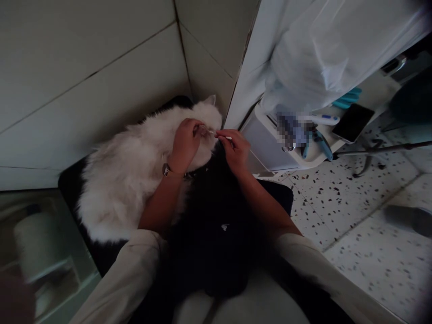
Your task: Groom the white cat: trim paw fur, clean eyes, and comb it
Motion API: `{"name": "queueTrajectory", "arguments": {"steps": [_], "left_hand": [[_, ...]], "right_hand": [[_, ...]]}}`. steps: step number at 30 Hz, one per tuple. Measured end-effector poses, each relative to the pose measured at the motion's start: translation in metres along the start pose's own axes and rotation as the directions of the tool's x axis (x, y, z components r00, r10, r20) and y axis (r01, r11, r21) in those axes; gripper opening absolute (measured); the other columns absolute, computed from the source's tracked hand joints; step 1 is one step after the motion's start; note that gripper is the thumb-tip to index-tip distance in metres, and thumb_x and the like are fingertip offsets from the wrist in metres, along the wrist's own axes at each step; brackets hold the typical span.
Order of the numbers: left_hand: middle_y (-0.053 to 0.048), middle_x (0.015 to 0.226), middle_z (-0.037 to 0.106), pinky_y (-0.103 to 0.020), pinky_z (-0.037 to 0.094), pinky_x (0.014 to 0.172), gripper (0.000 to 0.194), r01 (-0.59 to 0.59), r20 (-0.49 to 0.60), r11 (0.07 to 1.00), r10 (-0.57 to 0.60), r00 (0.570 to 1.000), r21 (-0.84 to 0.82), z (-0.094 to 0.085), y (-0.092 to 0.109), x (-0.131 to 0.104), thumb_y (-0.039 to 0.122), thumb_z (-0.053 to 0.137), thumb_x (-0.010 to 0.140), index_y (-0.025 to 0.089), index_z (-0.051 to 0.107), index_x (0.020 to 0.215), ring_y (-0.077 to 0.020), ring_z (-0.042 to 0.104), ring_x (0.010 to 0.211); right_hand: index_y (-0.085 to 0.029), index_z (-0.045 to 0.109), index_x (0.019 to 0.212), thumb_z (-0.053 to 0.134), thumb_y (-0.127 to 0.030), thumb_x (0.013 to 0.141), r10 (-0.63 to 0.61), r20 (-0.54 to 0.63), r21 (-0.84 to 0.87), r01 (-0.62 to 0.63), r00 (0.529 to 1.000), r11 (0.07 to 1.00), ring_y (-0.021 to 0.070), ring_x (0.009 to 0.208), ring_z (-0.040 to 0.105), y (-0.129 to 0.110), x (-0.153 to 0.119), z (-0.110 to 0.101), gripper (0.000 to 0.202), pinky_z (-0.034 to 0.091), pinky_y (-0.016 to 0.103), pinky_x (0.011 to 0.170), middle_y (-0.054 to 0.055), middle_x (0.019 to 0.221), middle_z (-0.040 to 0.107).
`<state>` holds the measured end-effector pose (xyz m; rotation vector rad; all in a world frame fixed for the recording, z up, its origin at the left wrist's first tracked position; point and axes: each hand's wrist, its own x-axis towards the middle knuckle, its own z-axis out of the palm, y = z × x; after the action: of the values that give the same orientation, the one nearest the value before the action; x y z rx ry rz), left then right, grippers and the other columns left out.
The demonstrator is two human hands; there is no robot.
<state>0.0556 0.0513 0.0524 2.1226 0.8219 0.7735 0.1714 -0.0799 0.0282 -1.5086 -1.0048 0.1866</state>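
A fluffy white cat (121, 166) lies on a black padded surface (72, 180), its head toward the wall corner. My left hand (187, 141) rests over the cat's head, with fingers closed on one pinkish ear (204, 131). The other ear (211, 100) stands up at the far side. Between thumb and fingers, my right hand (237, 150) pinches a thin white cotton swab (229, 137). The swab points left, and its far end is at the held ear; the exact contact is too small to make out.
Tiled walls (135, 90) enclose the far side. At right, a white cart (310, 162) carries blue-handled clippers (322, 145), a white-and-blue pen-like device (324, 119), a dark phone (353, 122) and a large plastic bag (303, 67). A paper roll (38, 243) stands at lower left.
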Motion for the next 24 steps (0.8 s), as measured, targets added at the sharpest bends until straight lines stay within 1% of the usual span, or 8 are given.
{"name": "queueTrajectory", "arguments": {"steps": [3, 5, 7, 9, 13, 19, 21, 24], "left_hand": [[-0.008, 0.109, 0.061, -0.038, 0.041, 0.102, 0.026, -0.035, 0.003, 0.993, 0.035, 0.999, 0.116, 0.011, 0.004, -0.013, 0.006, 0.072, 0.079, 0.016, 0.066, 0.103, -0.0251, 0.055, 0.113], [-0.011, 0.117, 0.057, -0.043, 0.038, 0.108, 0.031, -0.013, -0.012, 0.982, 0.015, 1.000, 0.187, 0.021, 0.005, -0.020, 0.007, 0.072, 0.079, 0.014, 0.064, 0.108, -0.0297, 0.051, 0.123], [-0.014, 0.123, 0.054, -0.046, 0.035, 0.112, 0.032, 0.014, -0.057, 0.980, -0.003, 0.998, 0.199, 0.028, 0.005, -0.025, 0.006, 0.068, 0.082, 0.015, 0.062, 0.112, -0.0314, 0.048, 0.128], [-0.015, 0.127, 0.054, -0.046, 0.034, 0.116, 0.031, 0.021, -0.112, 0.988, -0.004, 0.994, 0.156, 0.033, 0.002, -0.028, 0.005, 0.062, 0.084, 0.016, 0.060, 0.113, -0.0298, 0.047, 0.131], [-0.013, 0.126, 0.058, -0.043, 0.034, 0.119, 0.024, 0.010, -0.173, 0.997, 0.004, 0.985, 0.078, 0.038, -0.007, -0.032, 0.010, 0.053, 0.091, 0.018, 0.063, 0.112, -0.0248, 0.050, 0.129], [-0.012, 0.117, 0.062, -0.042, 0.039, 0.114, 0.018, 0.053, -0.154, 0.998, -0.048, 0.987, 0.032, 0.038, -0.014, -0.030, 0.025, 0.057, 0.097, 0.019, 0.071, 0.107, -0.0259, 0.056, 0.120], [-0.010, 0.112, 0.062, -0.040, 0.042, 0.109, 0.016, 0.034, -0.146, 0.998, -0.025, 0.989, 0.055, 0.037, -0.014, -0.028, 0.023, 0.059, 0.096, 0.021, 0.072, 0.106, -0.0250, 0.057, 0.115], [-0.008, 0.108, 0.061, -0.037, 0.045, 0.102, 0.019, -0.020, -0.107, 0.996, 0.029, 0.994, 0.087, 0.036, -0.012, -0.025, 0.018, 0.061, 0.094, 0.025, 0.074, 0.106, -0.0235, 0.058, 0.108]], "right_hand": [[-0.028, 0.073, 0.095, 0.061, -0.043, 0.095, 0.047, -0.033, 0.023, -0.046, 0.998, 0.999, 0.0190, 0.094, 0.069, 0.005, -0.001, 0.004, 0.019, 0.055, 0.038, 0.094, 0.003, 0.094, 0.074], [-0.027, 0.072, 0.094, 0.062, -0.044, 0.094, 0.106, -0.069, 0.077, -0.101, 0.992, 0.992, 0.0177, 0.089, 0.070, 0.007, -0.004, 0.005, 0.019, 0.057, 0.036, 0.088, 0.002, 0.093, 0.073], [-0.026, 0.070, 0.092, 0.062, -0.044, 0.093, 0.177, -0.108, 0.135, -0.162, 0.978, 0.978, 0.0165, 0.083, 0.071, 0.007, -0.006, 0.004, 0.020, 0.058, 0.033, 0.083, 0.002, 0.089, 0.072], [-0.025, 0.068, 0.091, 0.062, -0.046, 0.093, 0.242, -0.129, 0.168, -0.219, 0.962, 0.961, 0.0155, 0.080, 0.071, 0.005, -0.009, 0.003, 0.022, 0.058, 0.032, 0.079, 0.001, 0.086, 0.072], [-0.024, 0.061, 0.090, 0.060, -0.050, 0.093, 0.303, -0.104, 0.213, -0.276, 0.947, 0.937, 0.0152, 0.083, 0.072, 0.005, -0.015, 0.006, 0.026, 0.059, 0.032, 0.080, 0.002, 0.092, 0.072], [-0.025, 0.049, 0.085, 0.061, -0.052, 0.090, 0.318, -0.064, 0.299, -0.286, 0.946, 0.910, 0.0150, 0.086, 0.073, 0.011, -0.020, 0.017, 0.031, 0.060, 0.034, 0.084, 0.003, 0.100, 0.070], [-0.025, 0.046, 0.082, 0.061, -0.054, 0.090, 0.332, -0.054, 0.293, -0.302, 0.942, 0.907, 0.0143, 0.086, 0.073, 0.012, -0.020, 0.018, 0.034, 0.060, 0.033, 0.084, 0.003, 0.102, 0.070], [-0.024, 0.045, 0.082, 0.062, -0.055, 0.090, 0.328, -0.028, 0.289, -0.307, 0.944, 0.907, 0.0141, 0.088, 0.073, 0.015, -0.021, 0.019, 0.036, 0.061, 0.032, 0.083, 0.003, 0.100, 0.070]]}}
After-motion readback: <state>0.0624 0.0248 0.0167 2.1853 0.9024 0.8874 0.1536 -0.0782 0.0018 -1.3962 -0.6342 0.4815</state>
